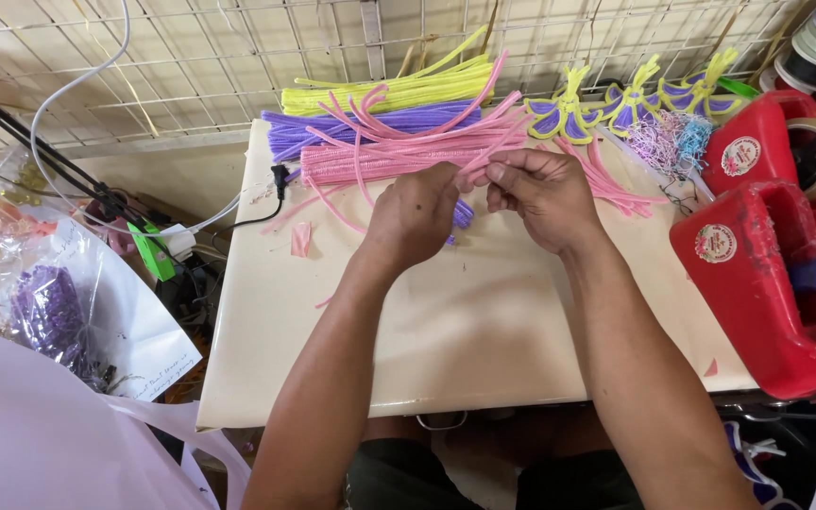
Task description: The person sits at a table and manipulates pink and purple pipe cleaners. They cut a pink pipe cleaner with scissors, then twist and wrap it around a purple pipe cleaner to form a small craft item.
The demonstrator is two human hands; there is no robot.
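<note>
A thin pink fuzzy pipe cleaner is being pinched between both hands above the far middle of the cream rectangular tabletop. The left hand is curling its fingers around one end; the right hand is nipping the other end between thumb and fingertips, the two hands almost touching. Just beyond them a bundle of pink pipe cleaners is lying across the board, with a purple bundle and a yellow-green bundle farther back. Purple-and-yellow pipe-cleaner flowers are resting at the far right, beside red plastic containers. A white wire grid is standing behind.
</note>
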